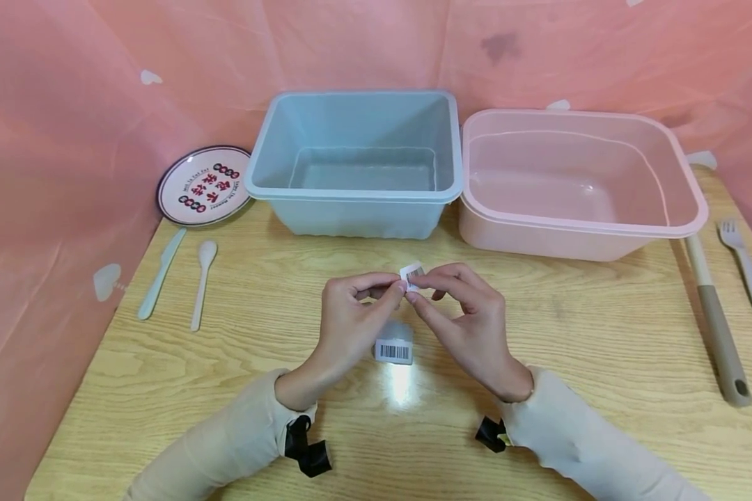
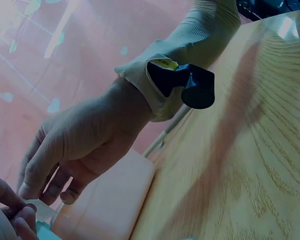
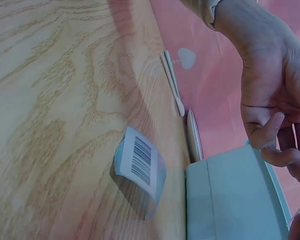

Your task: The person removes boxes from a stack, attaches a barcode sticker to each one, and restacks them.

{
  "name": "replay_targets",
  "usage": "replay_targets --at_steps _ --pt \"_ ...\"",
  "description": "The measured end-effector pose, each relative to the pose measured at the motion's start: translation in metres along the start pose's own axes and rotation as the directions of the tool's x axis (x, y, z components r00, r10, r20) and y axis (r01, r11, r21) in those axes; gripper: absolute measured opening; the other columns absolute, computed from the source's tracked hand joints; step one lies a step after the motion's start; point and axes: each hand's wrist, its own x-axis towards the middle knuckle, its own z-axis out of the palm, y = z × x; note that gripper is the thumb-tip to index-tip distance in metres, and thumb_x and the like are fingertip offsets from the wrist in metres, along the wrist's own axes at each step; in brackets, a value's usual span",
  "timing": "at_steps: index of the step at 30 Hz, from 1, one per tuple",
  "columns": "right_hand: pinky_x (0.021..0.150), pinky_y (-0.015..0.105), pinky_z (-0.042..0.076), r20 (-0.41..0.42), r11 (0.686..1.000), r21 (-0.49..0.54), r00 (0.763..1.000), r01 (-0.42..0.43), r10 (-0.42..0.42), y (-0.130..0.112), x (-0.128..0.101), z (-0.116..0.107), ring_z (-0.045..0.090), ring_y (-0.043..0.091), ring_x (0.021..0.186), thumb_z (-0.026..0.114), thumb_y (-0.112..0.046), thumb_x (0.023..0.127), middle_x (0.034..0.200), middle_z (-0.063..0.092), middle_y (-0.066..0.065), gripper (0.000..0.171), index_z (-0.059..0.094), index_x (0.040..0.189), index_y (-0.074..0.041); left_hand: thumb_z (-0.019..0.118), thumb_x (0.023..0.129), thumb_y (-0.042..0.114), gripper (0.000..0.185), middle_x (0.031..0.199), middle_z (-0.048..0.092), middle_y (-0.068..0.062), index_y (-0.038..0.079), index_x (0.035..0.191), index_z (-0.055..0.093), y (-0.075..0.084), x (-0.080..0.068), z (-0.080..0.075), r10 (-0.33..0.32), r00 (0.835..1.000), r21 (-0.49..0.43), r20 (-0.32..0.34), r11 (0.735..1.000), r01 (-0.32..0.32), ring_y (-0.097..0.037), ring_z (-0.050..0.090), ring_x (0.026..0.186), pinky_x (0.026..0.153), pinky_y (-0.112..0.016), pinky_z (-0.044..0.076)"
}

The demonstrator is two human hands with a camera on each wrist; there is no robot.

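Observation:
A small white barcode label (image 1: 410, 270) is held up between both hands over the middle of the table. My left hand (image 1: 351, 316) pinches its left side with thumb and forefinger. From the other side, my right hand (image 1: 470, 316) holds it between thumb and index fingertip. Just below the hands, a small pale-blue item (image 1: 393, 332) lies on the wood, with a white barcode label stuck on its near part. The right wrist view shows that item (image 3: 140, 165) close up, its exact kind unclear. In both wrist views the pinched label is mostly hidden by fingers.
Behind the hands stand a blue-grey basin (image 1: 357, 216) and a pink basin (image 1: 551, 240). At left are a printed plate (image 1: 205, 186), a knife (image 1: 161, 275) and a spoon (image 1: 203, 285). A long-handled utensil (image 1: 717, 327) and a fork (image 1: 746, 268) lie at right.

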Motion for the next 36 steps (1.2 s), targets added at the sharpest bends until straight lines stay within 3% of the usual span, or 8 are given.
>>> replay_targets --at_steps 7,10,15,18,21,28,32,36 --pt "0.069 0.016 0.051 0.001 1.000 0.012 1.000 -0.025 0.025 0.000 0.001 -0.003 0.059 0.008 0.081 0.073 0.017 0.071 0.087 0.068 0.015 0.024 0.072 0.092 0.006 0.069 0.085 0.004 0.011 0.078 0.074 -0.016 -0.002 0.091 0.076 -0.002 0.000 -0.004 0.004 1.000 0.036 -0.020 0.999 -0.003 -0.012 0.066 0.065 0.056 -0.017 0.049" --pt "0.071 0.017 0.054 -0.031 0.981 0.106 0.985 -0.164 0.168 0.000 0.007 -0.012 0.063 0.007 0.081 0.069 0.018 0.075 0.089 0.069 0.012 0.019 0.069 0.091 0.008 0.070 0.085 0.005 0.011 0.076 0.073 -0.017 -0.002 0.091 0.076 -0.003 0.001 -0.006 0.006 0.999 0.046 -0.032 0.999 -0.004 -0.010 0.065 0.064 0.052 -0.016 0.047" --pt "0.069 0.016 0.055 0.018 0.855 0.133 0.864 -0.501 0.503 0.003 0.019 -0.029 0.064 0.005 0.079 0.068 -0.003 0.088 0.093 0.069 -0.001 0.010 0.070 0.097 0.001 0.071 0.084 0.005 0.010 0.076 0.073 -0.019 -0.002 0.091 0.076 -0.004 0.001 -0.009 0.005 0.999 0.038 -0.034 0.999 -0.003 -0.007 0.063 0.063 0.050 -0.015 0.046" --pt "0.064 0.018 0.053 0.137 0.804 0.062 0.803 -0.592 0.581 0.007 0.021 -0.034 0.060 0.007 0.073 0.067 -0.013 0.091 0.091 0.068 -0.002 0.016 0.069 0.100 0.000 0.071 0.084 0.005 0.010 0.077 0.073 -0.017 -0.001 0.091 0.076 -0.004 0.000 -0.010 -0.003 1.000 0.040 -0.021 0.999 0.004 -0.006 0.063 0.063 0.048 -0.014 0.044" --pt "0.063 0.021 0.053 0.217 0.775 0.071 0.768 -0.628 0.602 0.010 0.020 -0.036 0.058 0.010 0.071 0.067 -0.014 0.091 0.088 0.067 0.000 0.016 0.068 0.098 0.000 0.071 0.085 0.006 0.011 0.076 0.074 -0.015 0.000 0.092 0.077 -0.005 0.000 -0.010 0.008 1.000 0.054 -0.009 0.999 -0.007 -0.008 0.063 0.065 0.047 -0.015 0.041" --pt "0.065 0.021 0.053 0.296 0.703 0.213 0.731 -0.678 0.615 0.014 0.019 -0.034 0.057 0.011 0.069 0.067 -0.004 0.089 0.083 0.066 -0.001 0.003 0.068 0.091 -0.005 0.071 0.086 0.008 0.011 0.078 0.074 -0.013 0.002 0.092 0.077 -0.010 0.000 -0.014 0.010 1.000 0.079 0.004 0.997 -0.011 -0.012 0.065 0.068 0.048 -0.015 0.040" --pt "0.064 0.022 0.053 0.306 0.717 0.157 0.723 -0.680 0.619 0.016 0.020 -0.028 0.057 0.011 0.068 0.067 -0.007 0.089 0.081 0.065 -0.002 0.004 0.067 0.092 -0.004 0.072 0.085 0.009 0.010 0.080 0.075 -0.011 0.003 0.092 0.077 -0.011 0.000 -0.020 0.015 1.000 0.116 0.002 0.993 -0.016 -0.012 0.064 0.066 0.048 -0.016 0.042" --pt "0.065 0.020 0.053 0.290 0.768 0.076 0.751 -0.636 0.593 0.018 0.023 -0.015 0.058 0.011 0.073 0.069 -0.012 0.089 0.086 0.064 0.001 0.012 0.065 0.093 -0.001 0.073 0.085 0.008 0.010 0.081 0.075 -0.012 0.002 0.091 0.077 -0.014 0.004 -0.028 0.006 0.999 0.144 -0.050 0.990 0.001 -0.011 0.063 0.063 0.049 -0.017 0.046"
